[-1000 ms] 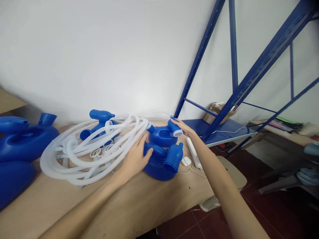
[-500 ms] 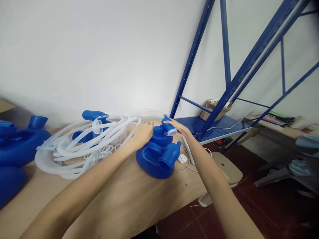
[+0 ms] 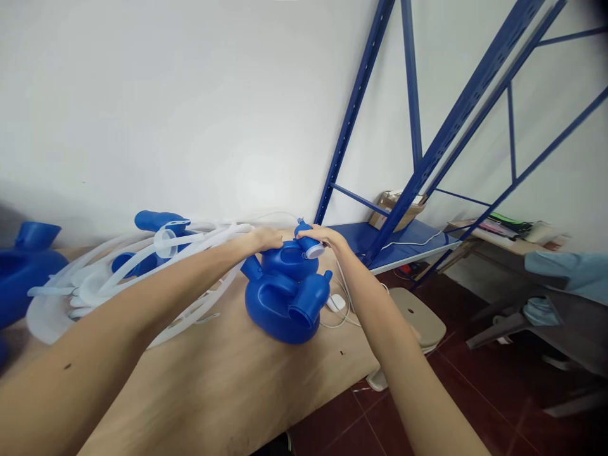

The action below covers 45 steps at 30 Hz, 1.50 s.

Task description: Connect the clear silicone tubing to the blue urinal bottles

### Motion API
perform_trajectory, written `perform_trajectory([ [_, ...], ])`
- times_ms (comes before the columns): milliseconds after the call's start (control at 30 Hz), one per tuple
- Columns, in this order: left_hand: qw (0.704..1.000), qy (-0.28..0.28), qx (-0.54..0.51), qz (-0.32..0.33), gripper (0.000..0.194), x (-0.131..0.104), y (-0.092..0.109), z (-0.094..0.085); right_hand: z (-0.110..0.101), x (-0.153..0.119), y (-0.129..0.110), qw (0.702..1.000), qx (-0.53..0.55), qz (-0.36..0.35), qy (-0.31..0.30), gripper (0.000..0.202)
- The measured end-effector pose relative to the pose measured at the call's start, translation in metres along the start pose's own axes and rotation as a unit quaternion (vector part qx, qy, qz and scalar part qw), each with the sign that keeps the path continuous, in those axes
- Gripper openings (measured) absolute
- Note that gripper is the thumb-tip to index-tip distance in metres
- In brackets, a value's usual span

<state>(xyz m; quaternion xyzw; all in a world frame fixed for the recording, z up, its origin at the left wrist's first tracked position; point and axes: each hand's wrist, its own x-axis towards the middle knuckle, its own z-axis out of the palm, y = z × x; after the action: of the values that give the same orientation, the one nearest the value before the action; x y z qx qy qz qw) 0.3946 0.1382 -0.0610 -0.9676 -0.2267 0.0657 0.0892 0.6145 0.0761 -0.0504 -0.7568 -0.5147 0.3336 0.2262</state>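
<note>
Two blue plastic bottles, shaped like urinal bottles with a handle recess and an angled neck, stand one behind the other on the table. My right hand (image 3: 320,235) is closed around the angled neck piece (image 3: 308,242) of the rear bottle (image 3: 287,259); a white ring shows at its mouth. At that bottle's left end, my left hand (image 3: 268,239) is closed with curled fingers, and it hides the part it grips. The front bottle (image 3: 280,310) stands untouched, its wide mouth facing me. Left of it, translucent hoses (image 3: 204,244) lie in a loose coil, partly behind my left forearm.
More blue bottles (image 3: 28,272) stand at the far left, and blue neck pieces (image 3: 159,220) lie among the hoses. A white charger-like block (image 3: 336,303) with cables is right of the front bottle. Blue metal shelving (image 3: 354,114) and a stool (image 3: 418,320) are on the right.
The view has shifted right, so things appear farther left. My left forearm has swung up across the hoses, uncovering the front bottle's left spout. My right hand stays on the rear bottle's neck piece.
</note>
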Motion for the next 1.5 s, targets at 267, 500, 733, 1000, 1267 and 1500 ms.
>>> perform_trajectory([
  [267,0.996,0.009,-0.008,-0.093,0.040,-0.017,-0.006,-0.012,0.002,0.000,-0.003,0.999,-0.034,0.011,0.010,0.058],
  [500,0.977,-0.025,-0.020,-0.210,0.043,-0.052,0.000,-0.012,0.001,-0.003,-0.003,0.999,-0.036,0.008,0.024,0.060],
  [733,0.979,-0.012,-0.057,-0.193,0.035,-0.057,0.005,-0.009,0.007,-0.004,0.002,0.999,-0.016,-0.004,0.044,0.064],
  [1000,0.986,-0.013,-0.061,-0.156,0.032,-0.056,0.001,-0.006,0.012,0.000,0.010,0.998,0.004,-0.016,0.057,0.059],
  [1267,0.973,0.004,-0.078,-0.219,0.033,-0.068,-0.006,0.003,0.010,0.001,0.010,0.998,0.007,-0.013,0.058,0.058],
  [1500,0.954,0.026,-0.112,-0.278,0.043,-0.080,-0.001,0.004,0.006,-0.007,0.005,0.998,-0.008,0.001,0.058,0.059],
])
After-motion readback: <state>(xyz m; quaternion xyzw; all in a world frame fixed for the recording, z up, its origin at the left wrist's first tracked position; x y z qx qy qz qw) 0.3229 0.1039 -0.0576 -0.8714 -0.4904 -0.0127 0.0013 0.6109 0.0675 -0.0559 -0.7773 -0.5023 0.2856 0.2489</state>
